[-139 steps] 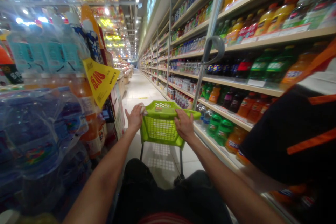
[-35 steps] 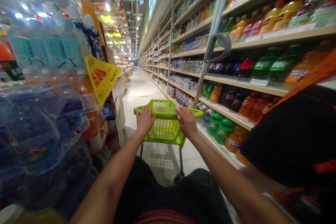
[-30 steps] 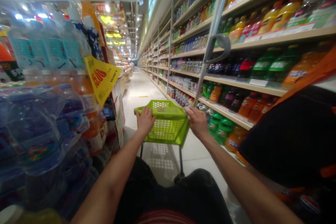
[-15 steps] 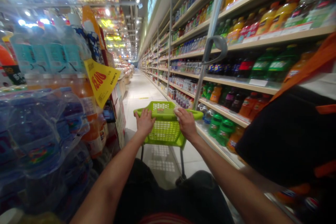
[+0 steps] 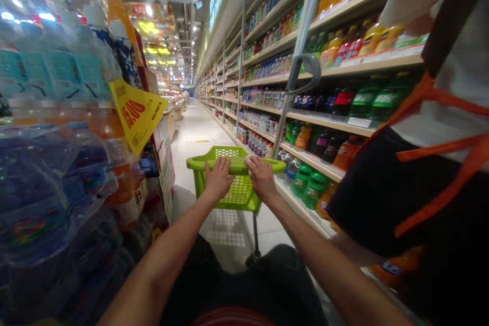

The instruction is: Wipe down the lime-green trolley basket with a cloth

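A light-green plastic shopping cart (image 5: 237, 195) stands ahead of me, its lattice basket on dark legs. My left hand (image 5: 219, 179) is closed over the cart's handle, a little left of its middle. Farther right on the same handle, my right hand (image 5: 261, 177) is wrapped round it. Something small and white shows at that hand's thumb and fingers; I cannot make out what it is. The cart's left leg is hidden, and its basket floor is mostly covered by my hands and the front panel.
Shelves of drink bottles (image 5: 301, 137) run along the right, with a grey looped handle (image 5: 311, 71) on a metal post. Wrapped bottle packs (image 5: 42, 183) and a yellow price sign (image 5: 138, 114) crowd the left. A person in a dark apron (image 5: 370, 188) stands close on the right. The aisle floor (image 5: 193, 127) stretches ahead.
My left hand has slid right along the handle, closer to my right hand. The view has shifted, and more of the person on the right shows, with a sleeve before the shelves.
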The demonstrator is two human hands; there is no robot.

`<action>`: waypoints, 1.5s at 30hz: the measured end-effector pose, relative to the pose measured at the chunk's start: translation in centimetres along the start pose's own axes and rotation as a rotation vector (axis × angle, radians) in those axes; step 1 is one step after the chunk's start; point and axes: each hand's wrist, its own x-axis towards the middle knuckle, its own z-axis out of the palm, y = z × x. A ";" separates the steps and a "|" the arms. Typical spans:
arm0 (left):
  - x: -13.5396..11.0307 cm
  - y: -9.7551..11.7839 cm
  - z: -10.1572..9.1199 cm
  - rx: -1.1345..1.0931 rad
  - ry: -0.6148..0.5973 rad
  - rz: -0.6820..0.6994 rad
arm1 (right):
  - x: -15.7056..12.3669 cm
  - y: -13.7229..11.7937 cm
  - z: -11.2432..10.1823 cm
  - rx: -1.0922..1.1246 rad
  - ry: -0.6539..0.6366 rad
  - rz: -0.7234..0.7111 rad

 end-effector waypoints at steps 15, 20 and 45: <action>-0.2 -0.1 -0.3 -0.009 -0.005 -0.052 | -0.7 6.9 -0.4 0.122 0.106 0.264; 0.0 -0.5 -0.8 -0.022 -0.033 -0.050 | 0.2 0.9 0.2 0.112 0.024 0.012; -0.7 -1.5 -0.2 0.048 -0.063 -0.078 | 0.0 4.3 -0.1 -0.038 0.083 0.259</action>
